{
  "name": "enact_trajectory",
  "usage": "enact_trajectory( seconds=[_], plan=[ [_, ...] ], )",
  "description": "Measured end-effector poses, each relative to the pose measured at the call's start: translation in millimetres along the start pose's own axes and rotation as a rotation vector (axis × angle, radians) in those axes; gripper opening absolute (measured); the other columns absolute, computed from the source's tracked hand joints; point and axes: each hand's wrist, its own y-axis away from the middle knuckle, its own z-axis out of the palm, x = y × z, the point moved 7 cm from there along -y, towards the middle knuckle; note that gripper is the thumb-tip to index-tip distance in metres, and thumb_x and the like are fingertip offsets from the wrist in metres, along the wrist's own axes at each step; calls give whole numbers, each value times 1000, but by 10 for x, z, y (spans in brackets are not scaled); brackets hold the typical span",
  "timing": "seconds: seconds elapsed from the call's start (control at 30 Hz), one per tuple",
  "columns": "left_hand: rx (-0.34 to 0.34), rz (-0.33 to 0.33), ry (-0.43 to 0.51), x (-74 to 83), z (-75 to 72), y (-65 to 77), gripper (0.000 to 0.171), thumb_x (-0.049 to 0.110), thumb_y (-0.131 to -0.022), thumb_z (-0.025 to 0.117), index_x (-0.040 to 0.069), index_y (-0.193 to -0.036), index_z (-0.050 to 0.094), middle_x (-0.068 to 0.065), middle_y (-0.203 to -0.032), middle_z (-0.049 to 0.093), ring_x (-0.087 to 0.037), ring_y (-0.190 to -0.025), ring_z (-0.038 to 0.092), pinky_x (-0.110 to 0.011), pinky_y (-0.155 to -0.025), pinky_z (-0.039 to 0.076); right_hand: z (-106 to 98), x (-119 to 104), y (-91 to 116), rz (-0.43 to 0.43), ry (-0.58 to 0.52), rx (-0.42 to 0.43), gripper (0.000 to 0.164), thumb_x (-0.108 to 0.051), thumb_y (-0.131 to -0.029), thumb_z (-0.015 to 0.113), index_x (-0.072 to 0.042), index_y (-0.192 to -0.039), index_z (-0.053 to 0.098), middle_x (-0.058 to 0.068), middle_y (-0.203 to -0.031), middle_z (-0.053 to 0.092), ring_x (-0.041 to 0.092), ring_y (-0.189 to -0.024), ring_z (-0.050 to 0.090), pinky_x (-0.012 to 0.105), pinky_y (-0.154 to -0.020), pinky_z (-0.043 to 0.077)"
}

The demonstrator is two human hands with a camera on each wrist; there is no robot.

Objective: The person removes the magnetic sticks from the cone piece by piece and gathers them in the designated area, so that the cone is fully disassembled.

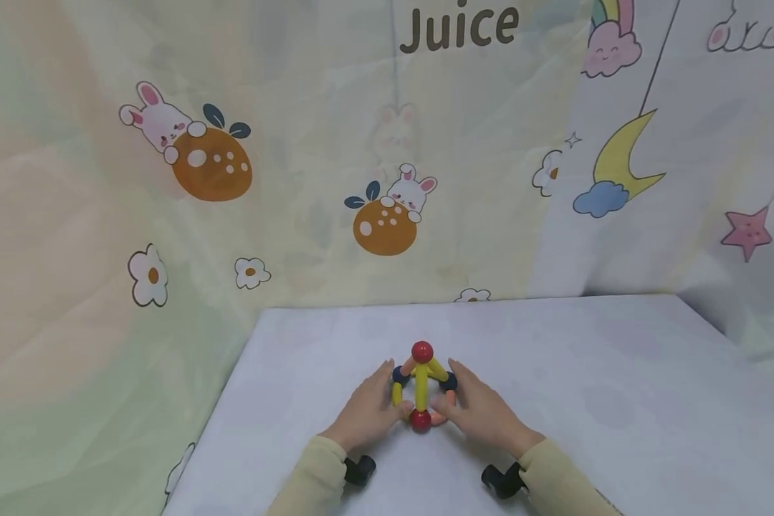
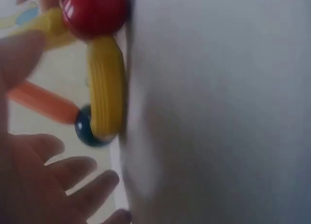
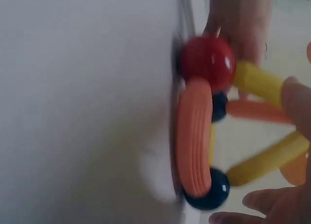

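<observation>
A pyramid of magnetic sticks and balls (image 1: 421, 387) stands on the table between the two hands. It has a red ball (image 1: 422, 352) on top, another red ball (image 3: 208, 63) at the near bottom corner, and dark blue balls (image 3: 208, 191) at the farther corners. Ribbed yellow sticks (image 2: 106, 85) and orange sticks (image 3: 194, 136) join them. The left hand (image 1: 373, 405) is at the left side, fingers spread and thumb beside the upright yellow stick. Mirroring it, the right hand (image 1: 486, 412) has its thumb near the same stick. Whether either thumb touches it I cannot tell.
The structure stands on a white-covered table (image 1: 284, 373). Behind it hangs a printed cloth (image 1: 309, 179) with rabbits, oranges and flowers. Black wrist devices (image 1: 360, 471) show at both sleeve cuffs.
</observation>
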Motion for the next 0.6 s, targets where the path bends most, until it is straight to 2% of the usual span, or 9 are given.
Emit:
enact_trajectory(
  seconds=[0.07, 0.17, 0.33, 0.4, 0.5, 0.6],
  plan=[
    [9, 11, 35, 36, 65, 15, 85, 51, -90, 63, 10, -154, 27, -9, -157, 32, -31, -142, 33, -51, -112, 29, 69, -29, 38, 7, -32, 19, 94, -59, -84, 66, -6, -152, 30, 12, -151, 40, 30, -134, 43, 54, -107, 36],
    [33, 5, 83, 67, 123, 49, 84, 48, -89, 66, 10, -153, 28, -9, -154, 35, -30, -140, 35, -51, -111, 31, 138, -45, 83, 15, -58, 46, 95, -56, -83, 69, -5, -152, 28, 12, -153, 37, 29, -137, 40, 53, -108, 34],
    [88, -13, 124, 98, 140, 126, 88, 52, -83, 71, 11, -151, 34, -11, -140, 43, -26, -125, 47, -49, -106, 39, 169, -79, 191, 22, -101, 68, 95, -51, -83, 71, -2, -152, 26, 19, -157, 26, 37, -143, 28, 57, -110, 29],
    [121, -16, 145, 92, 143, 152, 78, 52, -83, 72, 12, -145, 44, -7, -128, 45, -22, -115, 49, -47, -100, 42, 187, -88, 238, 35, -124, 63, 96, -50, -83, 73, -2, -152, 27, 20, -158, 24, 38, -143, 26, 58, -110, 28],
    [196, 2, 201, 77, 126, 170, 52, 47, -86, 71, 15, -125, 61, 0, -113, 46, -18, -106, 49, -43, -94, 44, 196, -116, 301, 51, -149, 82, 91, -44, -82, 75, -3, -151, 32, 19, -158, 24, 39, -143, 27, 59, -108, 30],
    [266, 33, 271, 45, 120, 181, 28, 42, -87, 71, 20, -104, 67, 7, -105, 50, -15, -104, 53, -39, -93, 44, 164, -160, 364, 30, -145, 162, 79, -31, -81, 79, -6, -146, 42, 17, -155, 33, 39, -140, 34, 59, -106, 33]
  ],
)
